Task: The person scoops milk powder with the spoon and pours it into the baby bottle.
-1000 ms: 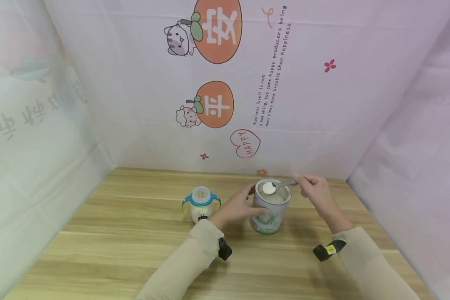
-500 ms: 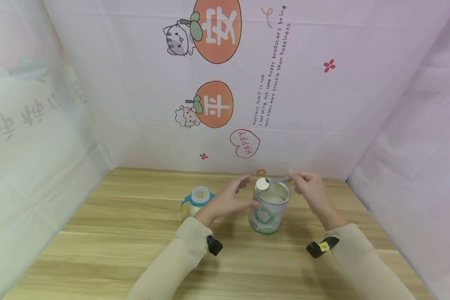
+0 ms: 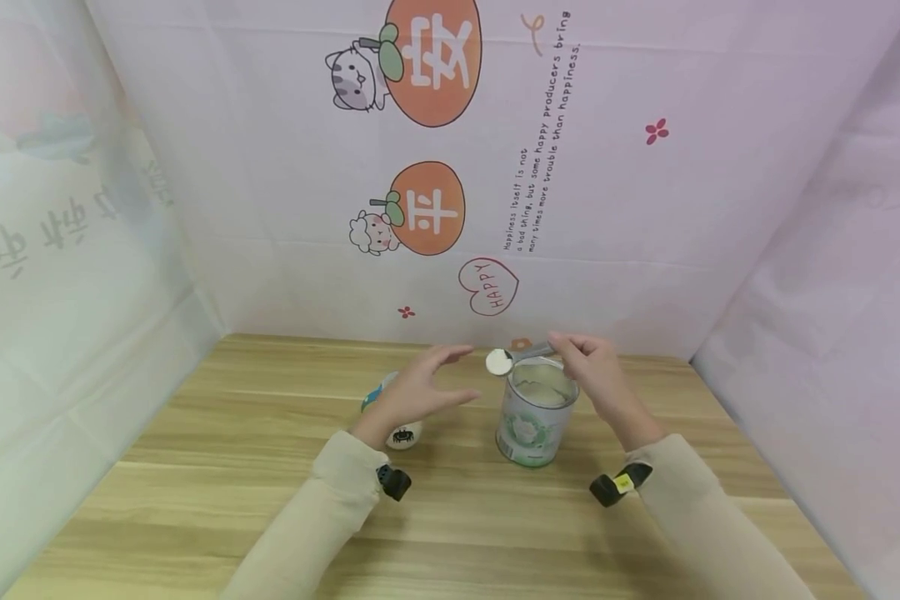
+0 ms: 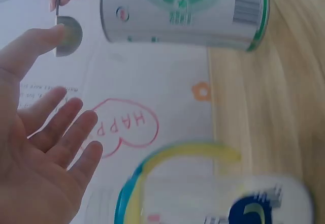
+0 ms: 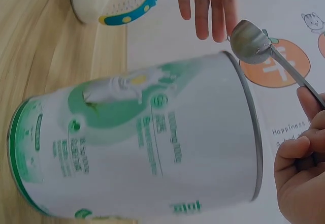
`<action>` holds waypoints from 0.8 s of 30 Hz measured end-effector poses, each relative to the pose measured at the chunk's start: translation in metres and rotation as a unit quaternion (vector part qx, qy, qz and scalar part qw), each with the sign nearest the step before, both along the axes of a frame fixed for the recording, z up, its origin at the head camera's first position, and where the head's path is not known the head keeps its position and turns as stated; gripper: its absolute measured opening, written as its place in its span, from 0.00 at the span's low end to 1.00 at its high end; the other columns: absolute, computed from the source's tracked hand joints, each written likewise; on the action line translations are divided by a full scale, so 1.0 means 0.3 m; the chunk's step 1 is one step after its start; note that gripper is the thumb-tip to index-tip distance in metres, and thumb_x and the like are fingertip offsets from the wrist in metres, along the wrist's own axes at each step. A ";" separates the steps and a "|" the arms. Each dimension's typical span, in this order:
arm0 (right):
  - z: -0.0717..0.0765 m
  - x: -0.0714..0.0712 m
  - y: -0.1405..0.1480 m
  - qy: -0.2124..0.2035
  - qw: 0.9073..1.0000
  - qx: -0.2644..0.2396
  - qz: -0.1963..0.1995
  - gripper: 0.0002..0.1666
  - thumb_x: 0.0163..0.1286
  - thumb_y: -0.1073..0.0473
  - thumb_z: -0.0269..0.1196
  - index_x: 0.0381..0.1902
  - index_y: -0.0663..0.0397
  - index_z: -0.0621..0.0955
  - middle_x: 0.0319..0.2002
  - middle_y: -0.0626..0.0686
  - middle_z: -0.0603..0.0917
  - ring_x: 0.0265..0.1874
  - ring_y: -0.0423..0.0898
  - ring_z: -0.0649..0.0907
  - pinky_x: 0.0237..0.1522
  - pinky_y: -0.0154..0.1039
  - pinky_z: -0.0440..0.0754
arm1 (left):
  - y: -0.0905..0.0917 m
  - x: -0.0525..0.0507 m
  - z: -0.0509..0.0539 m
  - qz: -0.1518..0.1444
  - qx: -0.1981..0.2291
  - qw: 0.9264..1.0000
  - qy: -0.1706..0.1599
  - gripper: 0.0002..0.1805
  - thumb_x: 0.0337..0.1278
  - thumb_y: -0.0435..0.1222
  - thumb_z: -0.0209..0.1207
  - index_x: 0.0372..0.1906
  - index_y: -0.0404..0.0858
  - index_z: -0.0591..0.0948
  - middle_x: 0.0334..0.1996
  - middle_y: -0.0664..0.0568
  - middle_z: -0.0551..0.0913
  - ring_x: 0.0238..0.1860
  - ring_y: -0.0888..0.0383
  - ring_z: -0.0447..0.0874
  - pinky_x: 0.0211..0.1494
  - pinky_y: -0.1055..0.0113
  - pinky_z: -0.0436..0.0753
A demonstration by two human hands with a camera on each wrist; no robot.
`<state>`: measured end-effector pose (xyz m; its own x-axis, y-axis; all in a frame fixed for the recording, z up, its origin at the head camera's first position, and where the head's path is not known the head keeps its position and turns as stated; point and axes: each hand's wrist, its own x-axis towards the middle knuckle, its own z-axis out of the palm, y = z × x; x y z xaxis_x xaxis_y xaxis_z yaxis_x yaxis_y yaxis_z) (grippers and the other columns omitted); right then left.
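Note:
My right hand pinches the handle of a metal spoon. Its bowl, heaped with white powder, hangs just past the left rim of an open milk powder can. The can stands upright, white with green print, pale powder inside. My left hand has its fingers spread and touches nothing; it is between the can and a baby bottle. That bottle, with blue and yellow handles, is mostly covered by the left hand in the head view. The right wrist view shows whitish contents in it.
A wood-grain table carries the can and the bottle. Behind it rises a pale printed cloth wall, close to the can. More cloth hangs along the left and right sides. Each wrist wears a small black camera.
My left hand has let go of the can and moved left, in front of the bottle. The right hand has carried the loaded spoon leftward from over the can to beyond its rim.

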<state>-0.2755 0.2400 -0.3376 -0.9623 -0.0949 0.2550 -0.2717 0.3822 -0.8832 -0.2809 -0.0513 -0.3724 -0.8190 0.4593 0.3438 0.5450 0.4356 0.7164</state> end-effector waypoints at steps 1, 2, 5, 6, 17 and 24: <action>0.001 -0.001 -0.007 0.000 1.000 0.002 0.002 0.31 0.76 0.40 0.58 0.43 0.66 0.84 0.20 0.47 0.69 0.23 0.44 0.69 0.29 0.38 0.70 | -0.013 0.002 0.002 0.004 -0.002 1.000 0.004 0.37 0.57 0.49 0.71 0.71 0.46 0.72 0.66 0.54 0.75 0.67 0.55 0.70 0.70 0.53 0.67; 0.000 -0.003 -0.013 0.001 1.000 0.002 0.004 0.31 0.76 0.40 0.58 0.42 0.66 0.84 0.20 0.48 0.69 0.23 0.44 0.69 0.28 0.38 0.69 | -0.026 0.003 0.002 0.007 -0.002 1.000 0.007 0.36 0.57 0.48 0.71 0.70 0.47 0.73 0.65 0.54 0.75 0.67 0.55 0.70 0.69 0.52 0.68; 0.000 -0.003 -0.032 0.007 1.000 0.005 0.013 0.31 0.75 0.38 0.57 0.42 0.62 0.85 0.20 0.48 0.68 0.22 0.45 0.68 0.29 0.38 0.68 | -0.068 0.002 -0.001 0.019 -0.002 1.000 0.020 0.34 0.57 0.48 0.71 0.68 0.47 0.75 0.63 0.56 0.77 0.66 0.54 0.71 0.68 0.49 0.69; -0.001 -0.005 -0.039 0.008 1.000 0.002 0.016 0.31 0.75 0.38 0.57 0.43 0.62 0.86 0.19 0.48 0.68 0.22 0.45 0.68 0.29 0.38 0.68 | -0.082 0.002 -0.002 0.022 0.000 1.000 0.019 0.33 0.57 0.48 0.71 0.68 0.48 0.76 0.63 0.56 0.77 0.66 0.54 0.72 0.68 0.49 0.70; -0.005 -0.009 -0.113 0.006 0.999 -0.015 0.033 0.29 0.76 0.40 0.57 0.44 0.62 0.86 0.18 0.47 0.67 0.22 0.45 0.68 0.31 0.40 0.69 | -0.210 0.000 -0.075 0.077 0.039 0.995 -0.048 0.43 0.52 0.56 0.72 0.72 0.49 0.71 0.68 0.56 0.72 0.71 0.51 0.65 0.72 0.45 0.63; -0.008 -0.008 -0.164 0.005 0.999 -0.020 0.049 0.27 0.76 0.41 0.58 0.42 0.62 0.86 0.21 0.49 0.69 0.23 0.45 0.68 0.30 0.38 0.69 | -0.254 -0.002 -0.138 0.069 0.047 0.993 -0.078 0.46 0.50 0.56 0.73 0.73 0.49 0.67 0.71 0.51 0.69 0.71 0.47 0.64 0.70 0.43 0.64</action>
